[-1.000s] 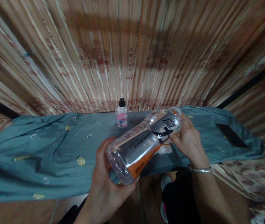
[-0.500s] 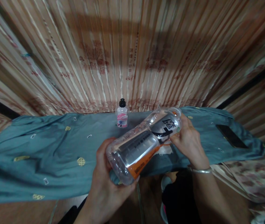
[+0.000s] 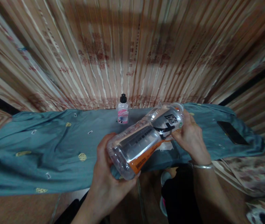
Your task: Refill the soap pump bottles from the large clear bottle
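Observation:
A large clear plastic bottle (image 3: 144, 140) with a silver, black and orange label is held tilted over the near edge of a cloth-covered table. My left hand (image 3: 110, 174) is wrapped round its base end at the lower left. At the upper right, my right hand (image 3: 189, 133) grips the neck end; its fingertips are partly hidden behind the bottle. Beyond, a small clear bottle (image 3: 123, 112) with a black cap and a pink label stands upright on the cloth.
Blue-green cloth (image 3: 60, 149) covers the narrow table. A dark phone-like slab (image 3: 232, 133) lies at its right end. Under the large bottle a white patch (image 3: 166, 146) shows on the cloth. Pleated patterned curtains (image 3: 113, 56) hang close behind and at both sides.
The view has tipped slightly, so the table and small bottle sit a little higher. Both hands keep their grip on the large bottle, which has shifted slightly up and right in view.

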Tool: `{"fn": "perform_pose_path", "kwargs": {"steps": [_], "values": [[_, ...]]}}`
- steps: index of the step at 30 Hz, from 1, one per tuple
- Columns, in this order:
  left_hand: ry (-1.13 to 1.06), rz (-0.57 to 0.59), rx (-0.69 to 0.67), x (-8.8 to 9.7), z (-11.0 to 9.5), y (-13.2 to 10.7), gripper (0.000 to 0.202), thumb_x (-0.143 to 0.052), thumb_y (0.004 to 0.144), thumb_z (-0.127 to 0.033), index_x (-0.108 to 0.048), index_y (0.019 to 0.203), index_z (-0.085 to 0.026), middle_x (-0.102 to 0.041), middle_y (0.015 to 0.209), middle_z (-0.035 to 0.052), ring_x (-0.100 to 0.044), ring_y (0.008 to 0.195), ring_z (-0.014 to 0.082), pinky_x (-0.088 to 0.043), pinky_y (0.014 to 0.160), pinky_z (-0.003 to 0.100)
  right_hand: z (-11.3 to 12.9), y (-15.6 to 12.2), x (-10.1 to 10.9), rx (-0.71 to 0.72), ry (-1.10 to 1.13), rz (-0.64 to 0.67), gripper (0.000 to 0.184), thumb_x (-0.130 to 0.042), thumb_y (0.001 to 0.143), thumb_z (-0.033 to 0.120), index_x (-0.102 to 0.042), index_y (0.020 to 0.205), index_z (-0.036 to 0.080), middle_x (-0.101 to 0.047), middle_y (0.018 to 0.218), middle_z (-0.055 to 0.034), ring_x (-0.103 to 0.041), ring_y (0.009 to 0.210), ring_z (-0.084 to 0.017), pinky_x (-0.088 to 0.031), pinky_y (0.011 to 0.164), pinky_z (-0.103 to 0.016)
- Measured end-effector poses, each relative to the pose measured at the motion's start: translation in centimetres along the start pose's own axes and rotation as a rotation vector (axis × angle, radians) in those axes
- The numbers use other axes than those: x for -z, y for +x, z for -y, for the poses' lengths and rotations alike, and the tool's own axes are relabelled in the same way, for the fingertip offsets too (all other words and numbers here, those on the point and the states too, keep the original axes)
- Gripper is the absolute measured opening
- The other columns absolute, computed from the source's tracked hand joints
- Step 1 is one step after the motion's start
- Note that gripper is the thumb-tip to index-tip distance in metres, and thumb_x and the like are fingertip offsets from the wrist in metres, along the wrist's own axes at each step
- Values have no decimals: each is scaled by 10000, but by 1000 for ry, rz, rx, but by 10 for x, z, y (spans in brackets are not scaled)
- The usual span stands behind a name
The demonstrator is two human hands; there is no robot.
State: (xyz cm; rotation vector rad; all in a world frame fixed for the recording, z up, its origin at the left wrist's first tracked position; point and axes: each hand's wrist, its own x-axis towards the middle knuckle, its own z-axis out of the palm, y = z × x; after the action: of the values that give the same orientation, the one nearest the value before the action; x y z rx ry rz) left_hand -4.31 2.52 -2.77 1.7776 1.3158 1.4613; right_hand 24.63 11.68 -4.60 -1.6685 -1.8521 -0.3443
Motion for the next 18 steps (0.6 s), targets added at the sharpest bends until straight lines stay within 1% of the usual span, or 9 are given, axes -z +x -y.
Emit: {"fn": "perform_pose_path", "kwargs": {"steps": [3, 7, 9, 13, 18], "values": [[6, 24, -9, 2, -3, 2, 897, -895, 724, -301, -401, 1465, -408, -675, 1287, 1, -780, 1068, 255, -712, 853, 406, 0, 0, 0, -6, -6, 5, 784, -601, 869, 341, -375, 1590, 132, -686, 1297, -207, -716, 1147, -402, -631, 894, -521], [-16, 15, -1, 2, -5, 4, 876, -898, 730, -276, -408, 1453, -345, -693, 1271, 18, -795, 1026, 248, -717, 821, 372, 0, 1, 1, 2, -8, 3, 759, -607, 864, 324, -395, 1568, 138, -690, 1287, -198, -700, 1177, -399, -614, 955, -537], [-31, 6, 4, 1, -5, 3, 880, -905, 720, -286, -414, 1448, -353, -700, 1272, 14, -797, 1030, 251, -721, 820, 370, 0, 1, 2, 5, -7, 3, 769, -609, 860, 315, -384, 1576, 147, -690, 1289, -190, -696, 1184, -395, -610, 968, -538], [-32, 1, 34, 1, -4, 2, 874, -885, 713, -251, -428, 1444, -395, -698, 1302, 6, -788, 1086, 271, -726, 869, 401, 1, 0, 2, -14, -1, 21, 782, -602, 863, 330, -368, 1590, 158, -689, 1295, -190, -699, 1174, -393, -612, 959, -541], [-29, -12, 51, 0, -5, 2, 878, -882, 683, -225, -448, 1425, -406, -711, 1280, -1, -791, 1061, 291, -739, 848, 440, 2, 0, 2, -31, 3, 27, 805, -603, 862, 330, -356, 1606, 148, -673, 1347, -213, -698, 1170, -414, -607, 950, -555]]}}
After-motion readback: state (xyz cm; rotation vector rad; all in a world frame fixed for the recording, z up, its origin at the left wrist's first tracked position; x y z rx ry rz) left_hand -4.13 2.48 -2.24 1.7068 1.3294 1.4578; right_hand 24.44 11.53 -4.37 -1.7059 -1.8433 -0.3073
